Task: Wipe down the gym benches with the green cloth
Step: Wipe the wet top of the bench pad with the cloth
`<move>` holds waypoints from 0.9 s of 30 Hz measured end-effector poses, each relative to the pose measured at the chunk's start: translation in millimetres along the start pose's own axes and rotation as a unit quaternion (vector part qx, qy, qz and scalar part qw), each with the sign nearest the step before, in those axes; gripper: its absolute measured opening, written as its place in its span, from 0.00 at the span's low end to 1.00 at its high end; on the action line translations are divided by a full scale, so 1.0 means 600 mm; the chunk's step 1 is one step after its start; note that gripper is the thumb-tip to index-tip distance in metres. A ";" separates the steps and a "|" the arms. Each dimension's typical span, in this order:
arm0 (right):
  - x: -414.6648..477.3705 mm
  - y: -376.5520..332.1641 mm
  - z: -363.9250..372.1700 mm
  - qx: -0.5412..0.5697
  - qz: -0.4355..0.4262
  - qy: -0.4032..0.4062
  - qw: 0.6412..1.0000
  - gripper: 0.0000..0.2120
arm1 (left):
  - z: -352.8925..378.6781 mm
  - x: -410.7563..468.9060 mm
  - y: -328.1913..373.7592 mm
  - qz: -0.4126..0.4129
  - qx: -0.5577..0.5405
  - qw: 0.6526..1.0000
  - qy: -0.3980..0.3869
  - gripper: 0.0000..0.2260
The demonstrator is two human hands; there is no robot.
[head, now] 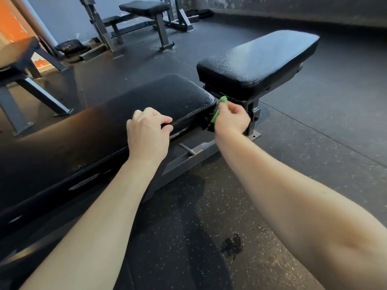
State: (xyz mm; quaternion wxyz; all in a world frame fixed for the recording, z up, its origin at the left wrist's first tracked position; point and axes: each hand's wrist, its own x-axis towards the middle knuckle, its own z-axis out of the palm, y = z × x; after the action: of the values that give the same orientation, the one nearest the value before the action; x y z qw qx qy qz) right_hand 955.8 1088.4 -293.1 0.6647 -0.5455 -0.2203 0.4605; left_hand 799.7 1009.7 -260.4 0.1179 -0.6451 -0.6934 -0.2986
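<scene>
right hand (231, 120) has the green cloth (218, 109) bunched in its curled fingers, at 3 o'clock off the long bench pad (104, 126). left hand (147, 130) hooks its fingers over the pad edge. cloth looks soft and light, so probably best gripped wadded in the palm

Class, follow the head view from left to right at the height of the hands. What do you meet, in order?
In order: long black bench pad → left hand, gripping the pad's edge → green cloth → right hand, holding the cloth → rubber floor.
</scene>
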 end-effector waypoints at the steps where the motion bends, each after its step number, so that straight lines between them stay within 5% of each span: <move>1: 0.004 -0.011 0.000 0.006 0.005 -0.004 1.000 0.04 | 0.002 -0.002 0.000 0.002 0.001 1.000 0.002 0.07; 8: -0.061 0.050 -0.009 -0.092 -0.004 -0.102 0.990 0.05 | 0.009 0.001 0.003 0.007 0.013 1.000 0.003 0.05; 18: -0.052 0.036 0.022 -0.060 -0.046 -0.017 0.997 0.02 | -0.012 -0.001 -0.017 0.035 0.017 0.999 -0.012 0.07; 24: -0.154 0.085 0.024 -0.134 -0.082 -0.160 0.975 0.04 | -0.034 -0.014 -0.047 0.003 0.030 0.999 -0.024 0.06; 27: -0.135 0.075 0.021 -0.147 -0.077 -0.154 0.974 0.03 | -0.041 -0.019 -0.054 0.004 0.027 0.999 -0.021 0.06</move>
State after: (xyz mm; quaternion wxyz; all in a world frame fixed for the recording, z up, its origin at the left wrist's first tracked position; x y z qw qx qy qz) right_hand 890.3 1024.9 -314.0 0.5684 -0.5415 -0.4268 0.4489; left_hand 764.8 986.7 -255.9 0.1219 -0.6508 -0.7009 -0.2652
